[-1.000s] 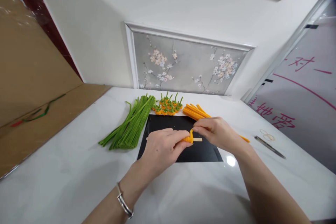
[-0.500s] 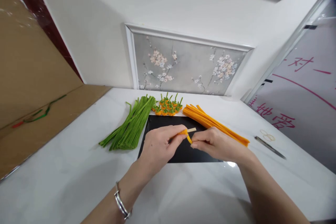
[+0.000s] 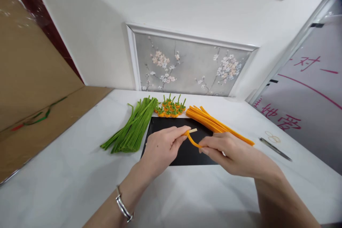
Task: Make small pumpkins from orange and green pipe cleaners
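In the head view, the left hand (image 3: 162,148) is over a flat black mat (image 3: 184,156) on a shiny white table (image 3: 80,171); its thumb and pointing finger are closed tight, pinching a thin flat pale wooden-looking stick (image 3: 193,130) where a soft fuzzy orange stem (image 3: 193,143) goes around it; the tip of the stick pokes out past the fingers, which seems to leave room for more turns; this pinch likely stops the turns from slipping.

The right hand (image 3: 232,151) is gripping the loose part of the orange stem between thumb and fingers; the stem hangs between the two hands in a small bend, so it is not pulled straight; holding it away from the stick probably helps to steer it.

A big bunch of fuzzy green stems (image 3: 133,128) lies left of the mat; a bunch of fuzzy orange stems (image 3: 213,123) lies to the right, maybe so each colour is easy to reach; small orange bundles with green tops (image 3: 171,107) stand together behind the mat, perhaps to be out of the way; a thin dark metal tool (image 3: 275,149) lies far right, near some pale thin loops (image 3: 272,136).
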Demonstrator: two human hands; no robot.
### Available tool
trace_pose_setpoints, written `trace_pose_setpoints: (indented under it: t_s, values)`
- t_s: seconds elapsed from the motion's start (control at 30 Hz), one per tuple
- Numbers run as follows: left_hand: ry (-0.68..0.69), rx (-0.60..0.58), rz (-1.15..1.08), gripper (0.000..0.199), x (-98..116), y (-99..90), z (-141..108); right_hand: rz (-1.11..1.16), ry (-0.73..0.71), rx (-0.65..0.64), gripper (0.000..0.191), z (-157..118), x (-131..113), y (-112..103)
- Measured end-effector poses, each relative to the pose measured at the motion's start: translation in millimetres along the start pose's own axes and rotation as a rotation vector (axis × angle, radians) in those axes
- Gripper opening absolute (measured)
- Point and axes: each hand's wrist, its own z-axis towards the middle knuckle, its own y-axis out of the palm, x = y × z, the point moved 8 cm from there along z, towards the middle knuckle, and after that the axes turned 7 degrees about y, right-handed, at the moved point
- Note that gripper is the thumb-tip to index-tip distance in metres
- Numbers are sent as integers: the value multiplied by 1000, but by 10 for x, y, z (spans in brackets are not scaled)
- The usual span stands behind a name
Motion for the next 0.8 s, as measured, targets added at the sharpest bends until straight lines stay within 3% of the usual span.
trace_pose_setpoints:
  t_s: [0.27, 0.53, 0.7, 0.8]
  values:
    - [32, 26, 14, 19, 74, -56, 17, 54, 29, 18, 24, 14, 25, -120]
    - [1, -16, 19, 25, 60, -18, 8, 43, -8, -34, 23, -27, 13, -97]
    - [56, -62, 107, 24, 64, 52, 10, 19, -15, 18, 24, 1, -31, -128]
    - [87, -65, 132, 23, 80, 62, 14, 15, -23, 125, 24, 27, -50, -205]
